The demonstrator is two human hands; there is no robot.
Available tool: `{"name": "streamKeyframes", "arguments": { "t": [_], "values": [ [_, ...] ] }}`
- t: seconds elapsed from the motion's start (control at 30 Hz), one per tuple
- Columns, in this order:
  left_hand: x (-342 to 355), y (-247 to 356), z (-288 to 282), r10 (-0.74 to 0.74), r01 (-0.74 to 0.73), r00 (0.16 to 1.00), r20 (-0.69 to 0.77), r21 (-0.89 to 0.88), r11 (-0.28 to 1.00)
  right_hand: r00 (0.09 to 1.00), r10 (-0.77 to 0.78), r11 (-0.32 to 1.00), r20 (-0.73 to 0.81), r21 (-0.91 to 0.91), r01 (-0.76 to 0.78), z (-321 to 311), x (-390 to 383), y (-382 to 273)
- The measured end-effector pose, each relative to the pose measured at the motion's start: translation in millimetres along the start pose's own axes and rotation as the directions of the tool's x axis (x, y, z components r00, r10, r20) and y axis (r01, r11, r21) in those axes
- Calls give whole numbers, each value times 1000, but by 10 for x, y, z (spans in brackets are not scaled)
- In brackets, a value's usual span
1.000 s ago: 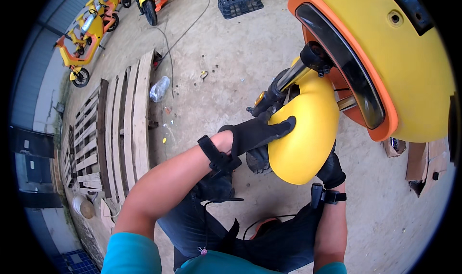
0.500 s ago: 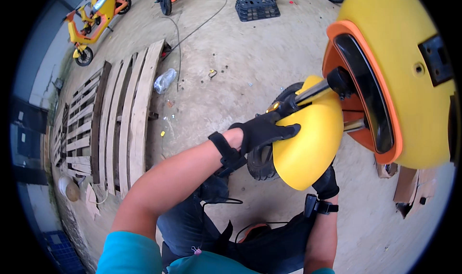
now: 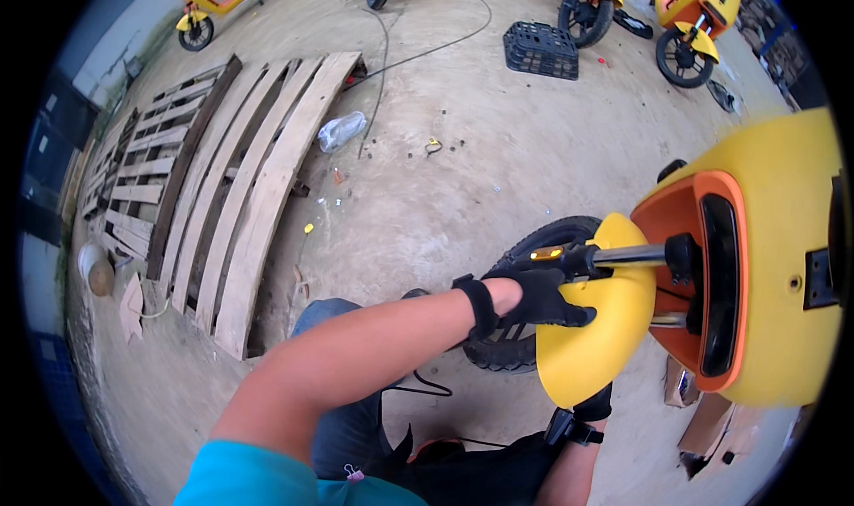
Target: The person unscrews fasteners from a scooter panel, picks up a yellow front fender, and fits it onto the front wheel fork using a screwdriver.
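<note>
A yellow front fender [image 3: 598, 328] sits over the black front wheel [image 3: 500, 353] of a yellow and orange scooter [image 3: 774, 266]. My left hand [image 3: 544, 298], in a black glove, grips the fender at its left edge, one digit pressed on the outer face. Just above this hand runs a silver fork tube [image 3: 630, 255], with an amber reflector [image 3: 546, 253] near its lower end. My right hand [image 3: 594, 403], gloved too, is tucked against the fender's lower side. The fender hides its fingers, so their hold does not show.
Wooden pallets [image 3: 258, 177] lie on the concrete at left, with a clear plastic bag [image 3: 342, 131] beside them. A black crate [image 3: 541, 51] and more scooters [image 3: 698, 26] stand farther back. Cardboard [image 3: 712, 430] lies under the scooter. A thin cable [image 3: 418, 44] crosses the floor.
The view has swung, so the scooter appears lower and more scooters show at the far right. My left hand stays on the fender, and my right hand remains beneath it.
</note>
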State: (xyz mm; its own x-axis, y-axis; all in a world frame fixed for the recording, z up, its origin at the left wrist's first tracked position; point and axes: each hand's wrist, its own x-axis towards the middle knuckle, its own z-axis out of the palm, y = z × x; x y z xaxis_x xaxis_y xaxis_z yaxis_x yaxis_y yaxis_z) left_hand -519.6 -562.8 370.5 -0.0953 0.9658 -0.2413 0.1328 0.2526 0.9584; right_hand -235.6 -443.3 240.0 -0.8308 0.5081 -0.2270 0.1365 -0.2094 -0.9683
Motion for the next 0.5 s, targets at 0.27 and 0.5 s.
{"name": "streamKeyframes", "arguments": {
  "t": [0.27, 0.5],
  "values": [
    [-88, 299, -113, -259, 248, 963, 67, 141, 958, 992, -68, 970, -105, -240, 41, 38, -31, 20],
    [4, 206, -416, -394, 293, 908, 143, 454, 841, 994, -74, 924, -74, -380, 41, -29, 30, 99]
  ]
}}
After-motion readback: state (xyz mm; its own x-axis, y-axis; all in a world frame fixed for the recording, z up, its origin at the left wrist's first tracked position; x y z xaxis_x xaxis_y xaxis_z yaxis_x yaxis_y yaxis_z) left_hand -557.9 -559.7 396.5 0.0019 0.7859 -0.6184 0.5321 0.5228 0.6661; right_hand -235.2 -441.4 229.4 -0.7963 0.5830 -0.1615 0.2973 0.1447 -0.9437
